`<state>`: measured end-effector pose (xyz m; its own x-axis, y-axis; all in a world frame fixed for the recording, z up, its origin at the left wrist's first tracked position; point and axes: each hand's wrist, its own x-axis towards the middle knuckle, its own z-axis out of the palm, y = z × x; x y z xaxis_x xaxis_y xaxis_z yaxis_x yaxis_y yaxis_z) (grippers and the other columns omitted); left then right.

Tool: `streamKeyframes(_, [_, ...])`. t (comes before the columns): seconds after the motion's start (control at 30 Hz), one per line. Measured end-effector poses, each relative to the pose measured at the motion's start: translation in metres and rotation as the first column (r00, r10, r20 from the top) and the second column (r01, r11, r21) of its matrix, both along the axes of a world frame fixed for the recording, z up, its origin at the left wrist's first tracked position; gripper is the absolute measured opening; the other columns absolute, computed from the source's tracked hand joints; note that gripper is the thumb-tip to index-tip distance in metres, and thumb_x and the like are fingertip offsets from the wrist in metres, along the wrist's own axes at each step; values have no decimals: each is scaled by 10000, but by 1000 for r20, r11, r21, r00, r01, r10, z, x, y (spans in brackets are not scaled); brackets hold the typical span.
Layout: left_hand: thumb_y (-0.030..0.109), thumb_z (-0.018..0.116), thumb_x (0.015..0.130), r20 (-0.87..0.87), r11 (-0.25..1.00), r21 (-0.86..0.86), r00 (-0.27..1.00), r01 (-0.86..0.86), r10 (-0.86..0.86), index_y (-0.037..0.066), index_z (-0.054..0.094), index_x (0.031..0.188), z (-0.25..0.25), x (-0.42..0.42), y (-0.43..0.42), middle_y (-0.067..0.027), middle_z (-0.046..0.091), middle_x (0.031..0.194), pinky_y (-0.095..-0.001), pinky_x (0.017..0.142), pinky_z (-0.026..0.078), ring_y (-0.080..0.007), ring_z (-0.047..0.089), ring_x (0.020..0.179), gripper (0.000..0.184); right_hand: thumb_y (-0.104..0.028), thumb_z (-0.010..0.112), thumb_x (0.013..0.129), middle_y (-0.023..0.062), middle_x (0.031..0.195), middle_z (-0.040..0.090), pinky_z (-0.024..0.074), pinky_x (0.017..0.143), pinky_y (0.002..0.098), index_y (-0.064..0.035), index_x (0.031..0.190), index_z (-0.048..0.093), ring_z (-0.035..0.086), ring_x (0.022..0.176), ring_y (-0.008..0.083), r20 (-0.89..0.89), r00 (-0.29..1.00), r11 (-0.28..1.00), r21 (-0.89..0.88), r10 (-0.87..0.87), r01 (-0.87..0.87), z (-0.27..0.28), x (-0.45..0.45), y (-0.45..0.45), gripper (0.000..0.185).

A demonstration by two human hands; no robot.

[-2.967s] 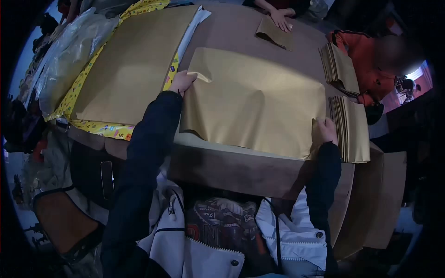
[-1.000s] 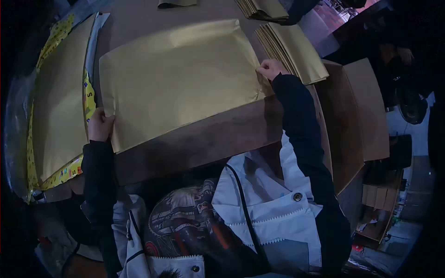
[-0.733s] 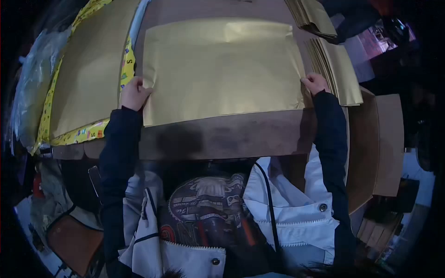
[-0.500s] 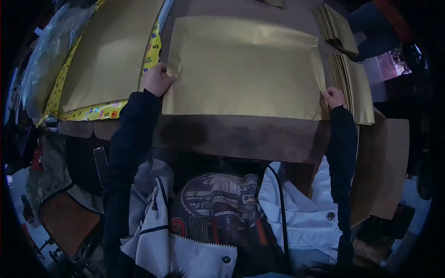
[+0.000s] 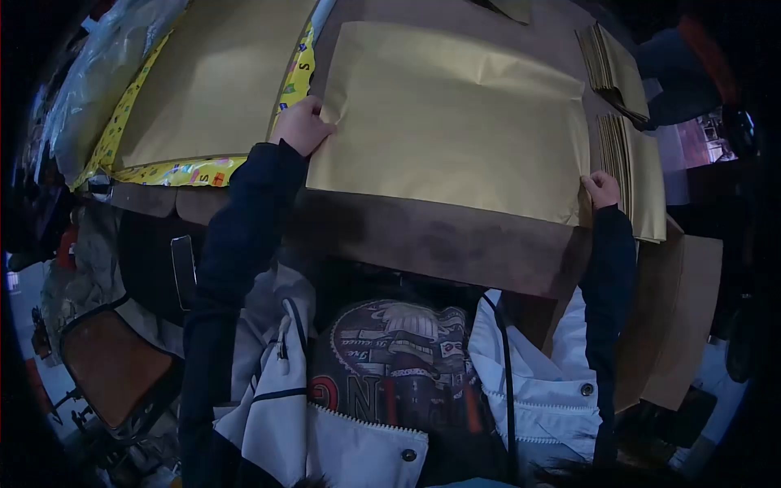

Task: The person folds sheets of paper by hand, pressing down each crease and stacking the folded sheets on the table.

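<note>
A wide gold-brown paper sheet [image 5: 455,122] lies on the brown table, slightly creased near its far right part and along its right side. Its left edge is pinched by my left hand [image 5: 303,126], with the fingers closed. At the near right corner, my right hand [image 5: 602,189] grips the right edge between thumb and fingers. Whether the sheet is a single layer or folded I cannot tell.
Left of the sheet, similar brown paper [image 5: 207,81] lies on yellow printed wrapping [image 5: 183,172]. Folded paper stacks [image 5: 639,175] stand at the right, above an open cardboard box [image 5: 679,317]. Clear plastic [image 5: 102,73] hangs at the far left; a brown-seated chair [image 5: 114,366] stands below.
The whole view has tilted and shifted, so the table, sheet and both hands appear farther right. Both hands keep their hold on the sheet's edges.
</note>
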<state>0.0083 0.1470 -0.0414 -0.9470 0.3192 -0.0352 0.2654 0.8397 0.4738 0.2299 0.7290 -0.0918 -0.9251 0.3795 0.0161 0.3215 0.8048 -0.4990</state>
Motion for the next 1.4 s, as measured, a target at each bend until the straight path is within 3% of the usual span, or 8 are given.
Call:
streamKeyframes(0.37, [141, 755, 687, -95, 993, 93, 993, 77, -69, -23, 559, 1030, -2, 6, -5, -166, 623, 864, -393, 763, 495, -315, 606, 862, 428, -233, 675, 816, 42, 662, 570, 439, 596, 302, -9, 752, 612, 527, 631, 128, 29, 998, 998, 36, -53, 52, 8, -1, -9, 241])
streamKeyframes(0.6, [148, 661, 776, -316, 989, -7, 938, 150, -145, 59, 644, 885, -2, 21, -5, -116, 591, 938, -400, 794, 482, -322, 578, 883, 141, -232, 667, 819, 64, 672, 560, 445, 621, 322, -9, 763, 605, 533, 648, 170, 38, 999, 997, 78, -24, 21, 2, -4, -6, 238])
streamKeyframes(0.83, [177, 626, 802, -492, 926, -70, 795, 371, -356, 78, 620, 991, -18, 47, 2, -116, 576, 1043, -416, 856, 458, -340, 531, 1003, 213, -285, 638, 818, 193, 934, 643, 500, 771, 419, -9, 912, 635, 619, 875, 342, 62, 975, 955, 222, -216, 197, 32, -1, -52, 292])
streamKeyframes(0.9, [206, 639, 795, -480, 917, -93, 789, 388, -383, 74, 614, 1012, -9, 57, 4, -124, 566, 1062, -423, 860, 453, -346, 525, 1012, 255, -299, 657, 810, 177, 1006, 614, 465, 846, 426, -60, 1030, 620, 564, 981, 355, -11, 969, 821, 529, -248, 216, 49, -2, -93, 327])
streamKeyframes(1.07, [266, 673, 770, -464, 903, -133, 779, 408, -421, 75, 599, 1085, -19, 51, 1, -150, 537, 1124, -438, 878, 433, -358, 496, 1047, 375, -280, 635, 802, 182, 1151, 542, 417, 938, 439, -69, 1002, 616, 519, 1061, 351, -221, 951, 913, 392, 216, -116, 46, -13, -226, 292])
streamKeyframes(1.13, [275, 672, 780, -439, 898, -169, 785, 406, -437, 86, 599, 1115, -14, 53, 3, -157, 531, 1160, -440, 898, 424, -363, 491, 1057, 392, -345, 604, 819, 201, 1219, 496, 380, 968, 485, -90, 1098, 576, 456, 1136, 394, -97, 847, 707, 604, 523, -368, 44, -22, -265, 379])
streamKeyframes(1.2, [272, 672, 779, -420, 896, -186, 792, 404, -444, 88, 599, 1119, -11, 55, 6, -157, 532, 1162, -441, 905, 422, -363, 491, 1063, 393, -380, 581, 833, 211, 1294, 441, 337, 1000, 527, -97, 1179, 543, 381, 1220, 408, -131, 870, 848, 332, 476, -414, 33, -30, -292, 448])
streamKeyframes(1.4, [256, 675, 780, -392, 899, -163, 810, 406, -437, 90, 602, 1118, -12, 54, 7, -168, 535, 1148, -441, 904, 423, -362, 494, 1057, 383, -512, 453, 881, 192, 1481, 253, 154, 1060, 654, -131, 1374, 409, 170, 1389, 410, 89, 994, 956, 279, 68, -90, 20, -18, -262, 625])
